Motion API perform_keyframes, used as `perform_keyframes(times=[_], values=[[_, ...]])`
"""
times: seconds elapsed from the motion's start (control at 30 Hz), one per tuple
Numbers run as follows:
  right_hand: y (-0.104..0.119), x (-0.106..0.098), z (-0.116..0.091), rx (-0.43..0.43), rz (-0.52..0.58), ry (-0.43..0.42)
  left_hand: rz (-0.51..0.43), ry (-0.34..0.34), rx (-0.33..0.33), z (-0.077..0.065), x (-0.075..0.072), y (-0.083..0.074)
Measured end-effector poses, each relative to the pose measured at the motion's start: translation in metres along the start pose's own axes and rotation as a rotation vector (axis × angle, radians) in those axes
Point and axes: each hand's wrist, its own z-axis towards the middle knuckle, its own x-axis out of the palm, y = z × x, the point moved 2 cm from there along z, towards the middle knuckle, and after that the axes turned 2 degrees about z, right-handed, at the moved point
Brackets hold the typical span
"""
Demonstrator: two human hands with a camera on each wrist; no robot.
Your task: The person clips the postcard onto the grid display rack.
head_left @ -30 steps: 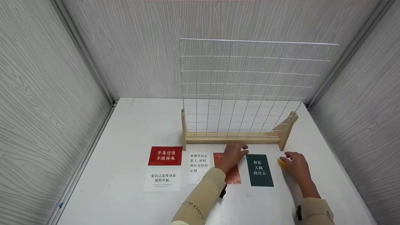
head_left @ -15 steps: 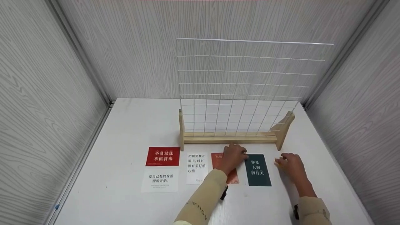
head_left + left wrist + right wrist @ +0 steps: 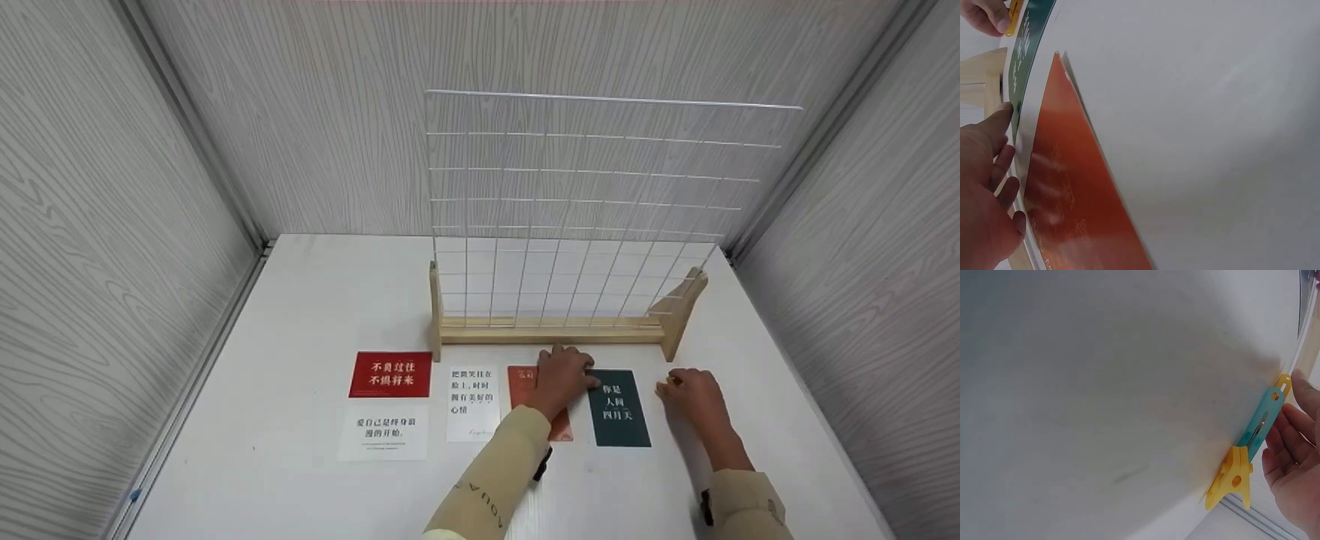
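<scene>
In the head view my left hand [image 3: 564,381] reaches over the orange-red card [image 3: 520,381], its thumb at the upper left corner of the dark green card [image 3: 621,412]. Both cards bear white lettering. The left wrist view shows the left fingers [image 3: 1009,194] loosely bent beside the orange-red card. My right hand [image 3: 694,397], right of the green card, pinches a yellow clothespin [image 3: 1014,17], mostly hidden by the fingers in the head view. In the right wrist view, a teal clothespin [image 3: 1261,419] and another yellow clothespin [image 3: 1234,475] lie near that hand.
Behind the cards stands a white wire grid [image 3: 555,255] in a wooden base [image 3: 540,335]. To the left lie a red card [image 3: 391,375], a white card [image 3: 384,435] and another white card [image 3: 471,416]. Grey wood-grain walls [image 3: 337,135] enclose the white table [image 3: 300,315].
My left thumb has come down to the green card's corner. My right hand has drawn its fingers in around the yellow clothespin, which now shows less. The cards lie where they were.
</scene>
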Motion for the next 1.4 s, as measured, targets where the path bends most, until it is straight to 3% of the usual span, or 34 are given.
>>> perform_keyframes(times=[0.4,0.9,1.2,1.4], values=[[-0.003,0.002,0.004,-0.014,-0.014,-0.002,0.01,0.017,-0.005,0.0,0.002,-0.001],[0.0,0.003,0.004,0.009,-0.017,0.024,-0.087,0.086,-0.033,-0.001,-0.001,-0.004],[0.009,-0.002,0.001,-0.11,-0.077,-0.083,-0.226,0.126,-0.072,-0.005,-0.012,-0.01],[0.011,-0.001,-0.001,-0.121,-0.009,-0.061,-0.433,0.151,-0.127,-0.007,-0.018,-0.013]])
